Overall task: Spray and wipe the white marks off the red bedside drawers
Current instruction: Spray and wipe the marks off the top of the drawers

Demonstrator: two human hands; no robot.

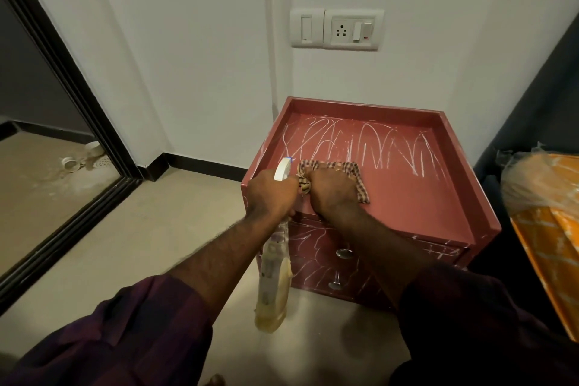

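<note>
Head view | left hand [272, 194] grips spray bottle [273, 276] at frame centre | right hand [332, 189] clutches checked cloth [351, 171] on red drawers [413, 197] | white marks [376, 144] upper right of cloth

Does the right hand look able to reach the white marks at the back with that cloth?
Probably yes. The right hand holds the cloth on the drawers' top just in front of the marks, and nothing stands between them.
</note>
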